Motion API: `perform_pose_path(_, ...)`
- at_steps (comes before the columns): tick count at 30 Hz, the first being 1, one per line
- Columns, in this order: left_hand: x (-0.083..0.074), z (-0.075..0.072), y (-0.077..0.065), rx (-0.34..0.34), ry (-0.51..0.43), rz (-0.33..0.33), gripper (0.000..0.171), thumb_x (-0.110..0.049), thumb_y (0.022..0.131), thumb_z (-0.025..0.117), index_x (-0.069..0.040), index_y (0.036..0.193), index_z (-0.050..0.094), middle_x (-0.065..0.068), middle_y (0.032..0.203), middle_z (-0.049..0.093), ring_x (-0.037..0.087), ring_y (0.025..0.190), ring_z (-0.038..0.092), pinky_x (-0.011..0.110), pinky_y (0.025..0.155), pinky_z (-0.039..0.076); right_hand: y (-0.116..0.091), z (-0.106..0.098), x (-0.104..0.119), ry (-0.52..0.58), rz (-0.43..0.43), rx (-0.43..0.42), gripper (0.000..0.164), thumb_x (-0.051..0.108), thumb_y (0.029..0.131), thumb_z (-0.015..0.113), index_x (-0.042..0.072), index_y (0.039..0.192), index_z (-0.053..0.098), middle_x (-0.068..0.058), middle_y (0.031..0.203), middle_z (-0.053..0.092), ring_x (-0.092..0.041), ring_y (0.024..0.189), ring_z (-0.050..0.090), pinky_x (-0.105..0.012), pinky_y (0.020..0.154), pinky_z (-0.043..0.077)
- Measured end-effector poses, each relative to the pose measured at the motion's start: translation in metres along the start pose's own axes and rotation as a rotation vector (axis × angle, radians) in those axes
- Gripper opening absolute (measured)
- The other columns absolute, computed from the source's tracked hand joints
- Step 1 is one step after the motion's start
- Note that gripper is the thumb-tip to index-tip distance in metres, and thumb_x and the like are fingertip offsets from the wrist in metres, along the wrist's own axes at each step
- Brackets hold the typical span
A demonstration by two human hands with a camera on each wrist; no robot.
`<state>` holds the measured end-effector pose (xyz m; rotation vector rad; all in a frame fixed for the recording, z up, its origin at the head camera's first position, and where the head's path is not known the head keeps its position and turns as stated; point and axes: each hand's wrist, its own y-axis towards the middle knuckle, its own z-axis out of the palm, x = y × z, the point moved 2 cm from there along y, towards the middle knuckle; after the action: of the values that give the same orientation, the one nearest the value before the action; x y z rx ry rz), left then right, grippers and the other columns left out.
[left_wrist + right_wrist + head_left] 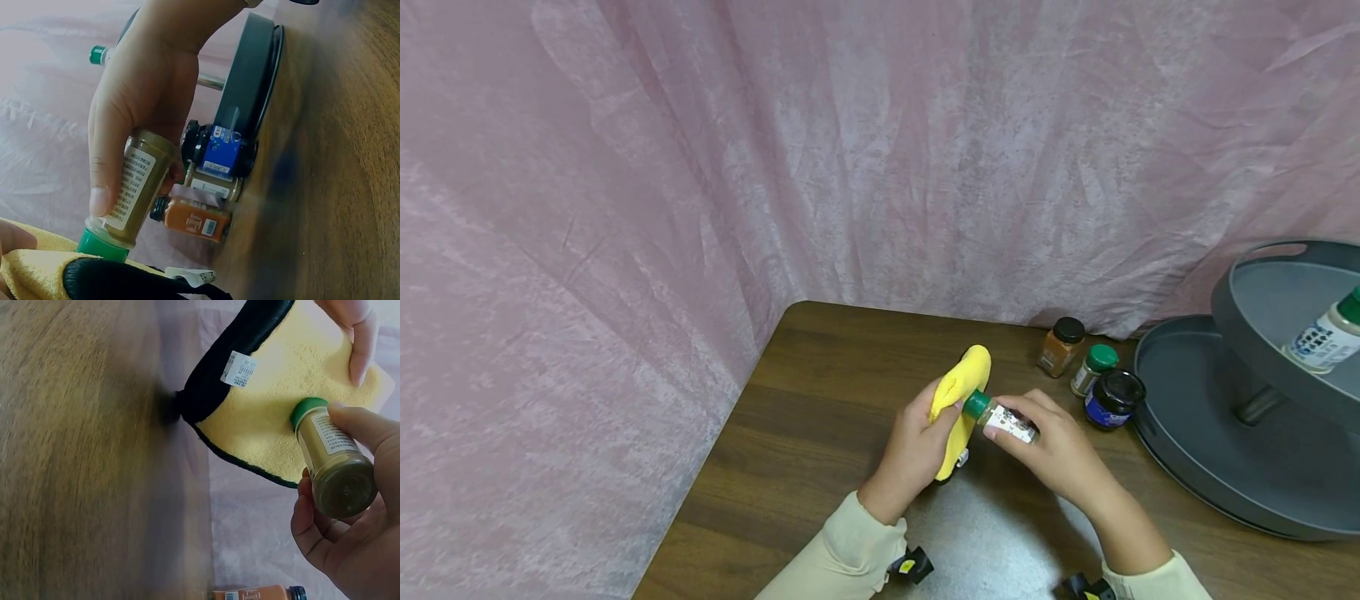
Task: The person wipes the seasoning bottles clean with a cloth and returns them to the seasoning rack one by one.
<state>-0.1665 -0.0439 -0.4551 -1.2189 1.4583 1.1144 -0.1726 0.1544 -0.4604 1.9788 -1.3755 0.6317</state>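
Observation:
My left hand (pixel 917 442) grips a folded yellow cloth (pixel 964 379) with a dark edging and a small white tag (pixel 239 369). In my right hand (pixel 1052 442) is a spice jar (pixel 139 181) with a green cap and a white printed label, pinched between thumb and fingers. The jar lies tilted in the air, its green cap (pixel 306 411) against the yellow face of the cloth. Brownish-yellow contents show through its clear wall. Both hands are above the wooden table (pixel 820 392).
Right of the hands stand an orange-brown jar with a black lid (pixel 1062 346), a green-capped jar (pixel 1094 369) and a dark jar with a blue label (pixel 1114 398). A grey two-tier tray (pixel 1195 467) stands at the right, another green-capped jar (pixel 1326 337) on its upper tier. Pink curtain (pixel 880 167) hangs behind.

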Motion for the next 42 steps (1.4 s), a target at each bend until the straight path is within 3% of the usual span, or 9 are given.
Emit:
perform_pose_path(11,0.0006,-0.0014,0.0012,0.011,-0.036,-0.063,0.040,-0.028,0.103,0.055,-0.019,0.142,0.055,0.009,0.121,0.071,0.023,0.100,0.073,0.035,0.083,0.061,-0.0012,-0.0027,0.0062,0.031,-0.038,-0.002,0.037,0.036,0.089,0.078,0.024,0.123,0.071,0.006,0.102,0.062,-0.007,0.079,0.056,-0.022,0.065,0.049)
perform_pose_path(21,0.0016,-0.0006,-0.0004,0.009,-0.047,-0.092,0.040,-0.031,0.103,0.057,-0.021,0.141,0.056,0.008,0.118,0.072,0.024,0.098,0.074,0.035,0.082,0.061,-0.0001,-0.0061,0.0066,0.011,0.008,-0.050,0.038,0.038,0.090,0.077,0.020,0.123,0.070,0.004,0.105,0.061,-0.010,0.083,0.057,-0.022,0.068,0.050)
perform_pose_path(28,-0.0012,0.0020,-0.0030,0.012,-0.001,-0.060,0.040,-0.029,0.103,0.057,-0.022,0.142,0.056,0.011,0.120,0.072,0.024,0.099,0.073,0.034,0.081,0.061,0.0011,-0.0059,0.0027,-0.006,0.062,-0.075,0.041,0.039,0.092,0.074,0.015,0.124,0.068,-0.002,0.109,0.062,-0.016,0.089,0.058,-0.024,0.070,0.051)
perform_pose_path(35,-0.0042,0.0047,-0.0049,0.010,0.035,-0.027,0.042,-0.027,0.103,0.057,-0.023,0.145,0.054,0.013,0.121,0.071,0.024,0.098,0.073,0.031,0.081,0.060,0.0003,-0.0034,-0.0005,-0.027,0.121,-0.042,0.043,0.042,0.095,0.069,0.012,0.125,0.065,-0.005,0.108,0.061,-0.017,0.087,0.058,-0.025,0.069,0.050)
perform_pose_path(42,-0.0047,0.0065,-0.0051,-0.003,0.042,0.001,0.044,-0.023,0.102,0.057,-0.024,0.146,0.052,0.010,0.122,0.071,0.026,0.100,0.073,0.028,0.083,0.059,0.0002,0.0003,0.0002,-0.041,0.123,-0.010,0.042,0.042,0.096,0.068,0.010,0.122,0.064,-0.005,0.105,0.060,-0.016,0.086,0.058,-0.026,0.070,0.050)
